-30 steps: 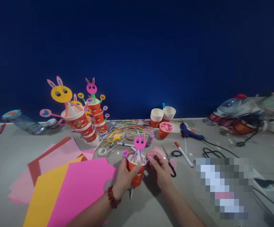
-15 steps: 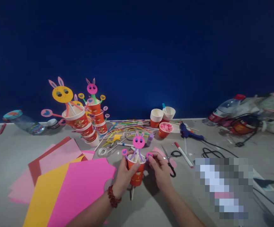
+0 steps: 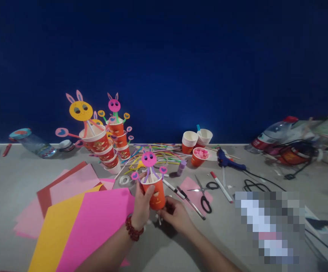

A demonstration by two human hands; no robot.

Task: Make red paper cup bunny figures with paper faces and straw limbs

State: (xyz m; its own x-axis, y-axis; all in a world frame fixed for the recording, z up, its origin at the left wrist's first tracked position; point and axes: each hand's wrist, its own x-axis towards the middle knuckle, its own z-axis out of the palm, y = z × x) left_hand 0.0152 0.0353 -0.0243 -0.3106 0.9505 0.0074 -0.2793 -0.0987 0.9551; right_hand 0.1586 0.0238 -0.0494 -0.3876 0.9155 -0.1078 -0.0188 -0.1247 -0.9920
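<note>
My left hand (image 3: pixel 141 202) is wrapped round a red paper cup (image 3: pixel 157 194), which tilts a little above the table. Out of its white rim rises a pink paper rabbit head (image 3: pixel 149 158) with purple arms ending in round pink paws (image 3: pixel 163 170). Below the cup a thin white stick (image 3: pixel 160 220) pokes out. At the cup's base, my right hand (image 3: pixel 178 215) has its fingers curled in, thumb and fingertips closed at the stick; the cup partly hides them. Similar rabbit cups (image 3: pixel 96 138) stand stacked at the back left.
Coloured paper sheets (image 3: pixel 96 223) spread at left. Scissors (image 3: pixel 203 192), a pen (image 3: pixel 192 204), a red-capped marker (image 3: pixel 221 187) and a purple glue stick (image 3: pixel 181 168) lie or stand nearby. Farther back are pipe cleaners (image 3: pixel 164 155), stacked cups (image 3: pixel 189 141) and a corded blue glue gun (image 3: pixel 229 162).
The right hand has left the rabbit's paw and dropped to the cup's base. The left hand has moved the cup leftward and up, tilting it. A pen and marker behind are uncovered.
</note>
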